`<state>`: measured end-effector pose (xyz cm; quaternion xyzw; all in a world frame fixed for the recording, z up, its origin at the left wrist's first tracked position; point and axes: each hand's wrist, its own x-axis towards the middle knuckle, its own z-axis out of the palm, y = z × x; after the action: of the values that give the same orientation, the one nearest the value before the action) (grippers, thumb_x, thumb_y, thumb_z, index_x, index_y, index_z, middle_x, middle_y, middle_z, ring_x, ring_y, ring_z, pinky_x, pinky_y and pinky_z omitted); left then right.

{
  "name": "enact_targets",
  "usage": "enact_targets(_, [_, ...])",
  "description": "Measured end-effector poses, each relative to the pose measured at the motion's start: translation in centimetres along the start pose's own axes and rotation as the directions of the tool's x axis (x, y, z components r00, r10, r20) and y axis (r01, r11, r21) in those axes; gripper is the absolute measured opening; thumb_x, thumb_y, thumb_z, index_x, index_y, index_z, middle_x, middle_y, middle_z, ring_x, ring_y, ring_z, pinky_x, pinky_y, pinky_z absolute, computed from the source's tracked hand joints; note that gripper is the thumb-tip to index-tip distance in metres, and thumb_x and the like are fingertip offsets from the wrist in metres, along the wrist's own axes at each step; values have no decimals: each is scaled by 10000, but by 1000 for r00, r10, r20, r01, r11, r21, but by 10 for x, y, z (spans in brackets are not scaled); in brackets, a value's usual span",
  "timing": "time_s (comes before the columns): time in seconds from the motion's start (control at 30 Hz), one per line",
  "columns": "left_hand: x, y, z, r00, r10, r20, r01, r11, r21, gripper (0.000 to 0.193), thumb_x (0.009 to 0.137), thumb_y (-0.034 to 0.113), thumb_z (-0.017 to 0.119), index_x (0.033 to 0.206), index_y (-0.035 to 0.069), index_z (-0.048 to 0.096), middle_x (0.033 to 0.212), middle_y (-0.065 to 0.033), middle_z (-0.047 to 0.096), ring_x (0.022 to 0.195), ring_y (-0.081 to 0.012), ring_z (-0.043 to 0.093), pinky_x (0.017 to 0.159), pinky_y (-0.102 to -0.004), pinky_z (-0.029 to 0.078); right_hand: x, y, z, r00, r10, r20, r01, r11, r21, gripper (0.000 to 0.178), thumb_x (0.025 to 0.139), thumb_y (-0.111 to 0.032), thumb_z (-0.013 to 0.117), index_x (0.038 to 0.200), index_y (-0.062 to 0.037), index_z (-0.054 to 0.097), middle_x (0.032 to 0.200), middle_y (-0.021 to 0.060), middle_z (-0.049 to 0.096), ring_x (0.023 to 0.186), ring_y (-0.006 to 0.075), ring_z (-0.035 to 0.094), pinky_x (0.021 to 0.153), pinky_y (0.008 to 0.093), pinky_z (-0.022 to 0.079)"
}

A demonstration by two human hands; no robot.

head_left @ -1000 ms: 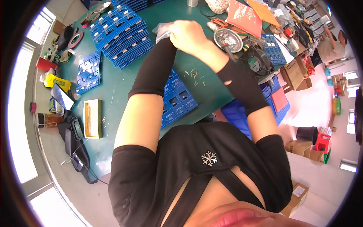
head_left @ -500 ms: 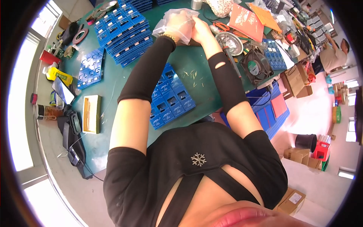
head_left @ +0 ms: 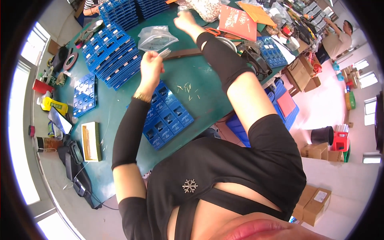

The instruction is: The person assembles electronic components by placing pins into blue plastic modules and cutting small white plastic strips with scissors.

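My left hand [head_left: 150, 67] is raised over the green table [head_left: 208, 100], pinching a small bundle of thin metal pins [head_left: 164, 52]. Just beyond it a clear plastic bag [head_left: 155, 38] lies on the table. My right hand [head_left: 185, 21] stretches to the far edge, right by a small round container [head_left: 183, 8]; whether it grips anything is unclear. A few loose pins [head_left: 188, 88] lie between my arms. A blue compartment tray [head_left: 170, 118] sits under my left forearm.
Stacks of blue trays [head_left: 116, 56] fill the left of the table. Orange-handled scissors [head_left: 214, 30], an orange sheet [head_left: 237, 21] and a brown strip [head_left: 184, 54] lie near my right arm. A yellow-rimmed box [head_left: 91, 141] sits at the near left. Another person [head_left: 336, 37] works far right.
My hands were together on the plastic bag. They have parted: the bag now lies on the table, my left hand drew back with pins, and my right reached farther away.
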<state>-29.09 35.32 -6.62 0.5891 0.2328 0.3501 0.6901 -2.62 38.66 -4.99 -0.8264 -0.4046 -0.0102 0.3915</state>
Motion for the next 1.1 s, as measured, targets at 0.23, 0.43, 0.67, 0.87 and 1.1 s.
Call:
enact_targets(0.23, [-155,51,-90,973,228,44,-210,783,585,138,796,-69,499,885,36,489,850,-39,528,848,-134,528,782,-249,444,17,108,-62,949,10,315,217,703,-678,205,707,-131,654,873,-48,742,950,218,682,914,350,674,796,430,533])
enact_targets(0.43, [-231,23,-160,926,367,-87,-134,537,833,171,763,-91,500,892,22,502,850,-81,517,737,-169,529,691,-277,449,13,98,-58,937,-63,344,293,680,-672,248,726,-176,672,916,-25,725,979,204,686,925,347,675,786,448,536])
enact_targets(0.67, [-221,48,-155,958,265,-109,21,314,949,238,861,88,602,1097,69,574,952,-158,579,738,-314,587,655,-367,493,46,103,-78,880,35,473,297,739,-605,310,614,-321,721,792,-69,747,834,185,691,837,324,685,714,437,526])
enact_targets(0.87, [-218,30,-182,932,324,-166,-2,460,888,298,899,70,575,1196,80,559,979,-180,640,772,-308,639,695,-352,513,50,75,-114,952,41,303,-92,983,157,129,787,-81,583,693,-5,626,577,131,608,475,255,585,453,370,457])
enact_targets(1.1, [-229,32,-184,879,210,-428,246,569,785,209,845,145,683,1026,50,635,854,-143,666,657,-279,649,624,-358,515,-138,-75,-139,777,-329,537,-91,784,613,326,928,-94,563,1253,-57,568,1043,88,647,783,103,609,614,202,494])
